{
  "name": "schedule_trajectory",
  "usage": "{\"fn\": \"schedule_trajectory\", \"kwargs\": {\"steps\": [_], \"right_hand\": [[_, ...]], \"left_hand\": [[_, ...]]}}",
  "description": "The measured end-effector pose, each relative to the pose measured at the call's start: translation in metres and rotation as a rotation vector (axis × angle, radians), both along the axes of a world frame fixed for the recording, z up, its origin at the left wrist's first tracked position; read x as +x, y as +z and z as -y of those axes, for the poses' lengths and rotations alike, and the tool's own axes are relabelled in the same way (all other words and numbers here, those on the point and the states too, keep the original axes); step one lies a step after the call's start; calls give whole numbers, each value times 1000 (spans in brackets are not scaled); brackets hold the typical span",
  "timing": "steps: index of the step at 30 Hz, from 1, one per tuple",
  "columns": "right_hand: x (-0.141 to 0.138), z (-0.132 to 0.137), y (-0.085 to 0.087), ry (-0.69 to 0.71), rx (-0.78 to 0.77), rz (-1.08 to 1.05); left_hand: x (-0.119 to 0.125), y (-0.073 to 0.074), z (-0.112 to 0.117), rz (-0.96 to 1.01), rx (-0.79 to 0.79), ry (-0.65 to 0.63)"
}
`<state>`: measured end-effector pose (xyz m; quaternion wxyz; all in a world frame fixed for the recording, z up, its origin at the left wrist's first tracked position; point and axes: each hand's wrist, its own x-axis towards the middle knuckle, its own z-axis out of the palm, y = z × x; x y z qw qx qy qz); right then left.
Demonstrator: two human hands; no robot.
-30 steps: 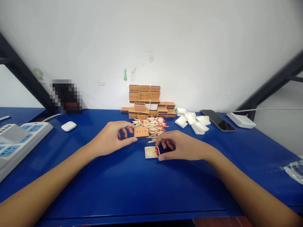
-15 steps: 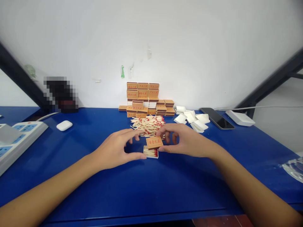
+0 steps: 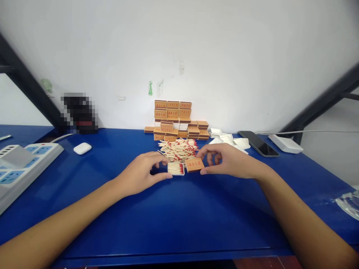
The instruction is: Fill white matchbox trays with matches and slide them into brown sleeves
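Observation:
My left hand point(image 3: 147, 170) grips the left end of a white matchbox tray point(image 3: 176, 174), thumb in front and fingers behind. Matches with red heads point(image 3: 179, 169) lie in this tray, heads to the right. Between the thumb and fingers of my right hand point(image 3: 221, 160) is an orange matchbox sleeve point(image 3: 194, 164) with red lettering. The sleeve stands just right of the tray, its left end facing the tray's right end with a small gap. Directly behind both, a heap of loose matches point(image 3: 178, 149) is spread on the blue table point(image 3: 168, 220).
Stacked matchboxes point(image 3: 173, 113) stand against the wall behind the heap. White empty trays point(image 3: 227, 139) lie to the right, partly behind my right hand. Farther right are a phone point(image 3: 258, 144) and a white box point(image 3: 286, 144). On the left are an earphone case point(image 3: 82, 148) and a power strip point(image 3: 30, 160).
My left hand has closed on the filled tray. The sleeve has moved right from above the tray to beside its right end, still in my right hand. The view has shifted slightly.

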<state>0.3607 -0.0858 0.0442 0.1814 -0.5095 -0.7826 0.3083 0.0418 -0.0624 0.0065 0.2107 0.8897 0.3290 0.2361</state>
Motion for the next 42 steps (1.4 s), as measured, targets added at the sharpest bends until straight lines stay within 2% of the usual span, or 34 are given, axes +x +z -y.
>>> {"fn": "schedule_trajectory", "kwargs": {"steps": [5,17,27,35,42], "right_hand": [[0,-2,-1,-14,37,-36],[-6,2,-5,-66,54,-133],[-6,-2,-14,-78,70,-186],[-10,-1,-14,-92,76,-232],[-20,-1,-22,-83,76,-324]], "left_hand": [[-1,5,-4,119,-50,100],[0,8,0,156,-118,167],[0,10,-2,203,-131,151],[-2,7,-3,218,-181,187],[0,9,-4,274,-215,207]]}}
